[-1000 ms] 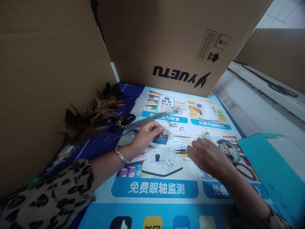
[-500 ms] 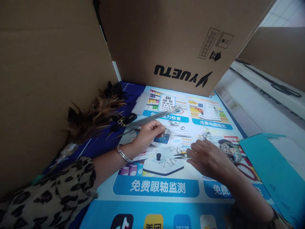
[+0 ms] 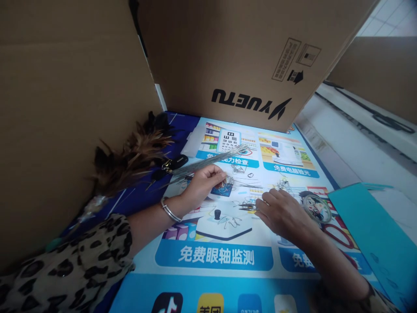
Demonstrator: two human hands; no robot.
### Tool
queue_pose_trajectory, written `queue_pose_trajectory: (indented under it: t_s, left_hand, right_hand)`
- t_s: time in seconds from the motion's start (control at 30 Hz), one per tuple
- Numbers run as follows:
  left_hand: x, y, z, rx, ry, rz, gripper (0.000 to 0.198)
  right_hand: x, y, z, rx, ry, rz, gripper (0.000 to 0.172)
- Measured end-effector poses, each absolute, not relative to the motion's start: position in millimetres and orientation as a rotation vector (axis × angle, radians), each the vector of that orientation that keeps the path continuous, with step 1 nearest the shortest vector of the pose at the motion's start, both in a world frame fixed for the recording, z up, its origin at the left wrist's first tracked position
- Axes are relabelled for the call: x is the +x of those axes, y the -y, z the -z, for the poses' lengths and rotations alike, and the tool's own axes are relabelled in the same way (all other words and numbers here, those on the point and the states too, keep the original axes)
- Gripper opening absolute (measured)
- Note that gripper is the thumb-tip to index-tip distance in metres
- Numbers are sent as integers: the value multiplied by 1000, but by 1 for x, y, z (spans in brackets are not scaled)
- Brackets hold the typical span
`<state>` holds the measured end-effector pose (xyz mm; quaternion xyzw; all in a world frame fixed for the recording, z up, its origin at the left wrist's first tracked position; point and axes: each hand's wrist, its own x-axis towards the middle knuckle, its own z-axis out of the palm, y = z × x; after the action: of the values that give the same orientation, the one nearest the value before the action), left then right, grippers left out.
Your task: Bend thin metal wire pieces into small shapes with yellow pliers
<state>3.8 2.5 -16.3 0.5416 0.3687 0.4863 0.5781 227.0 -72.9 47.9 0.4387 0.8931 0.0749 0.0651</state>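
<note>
My left hand is closed, thumb and forefinger pinching a small bent wire above the printed sheet. My right hand is wrapped around small pliers, whose jaws point left toward the left hand and stand apart from the wire. The pliers' handles are hidden in the palm. Beyond my left hand lies a bundle of long thin straight wires, slanting up to the right. Several short bent wire pieces are on the sheet in front of the hands, and a tangle of wire sits behind my right hand.
Brown cardboard walls the back and left. Brown feathers and a black key fob lie on the left. A round cartoon-printed item, a dark red loop and a turquoise box are on the right.
The pliers in my right hand have turned slightly, and their jaws look a little different. My left hand keeps its pinch on the wire, almost still.
</note>
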Motion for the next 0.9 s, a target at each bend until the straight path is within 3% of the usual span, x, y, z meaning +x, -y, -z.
queue_pose_trajectory:
  t_s: [0.47,0.9]
  left_hand:
    - [4,-4,20,1262,-881,-1129,18]
    - [4,-4,20,1256,-876,-1130,17]
  right_hand:
    - [224,79,-54,1164,-2778,-113,17]
    - [227,76,-51,1336,-2692,-168,12]
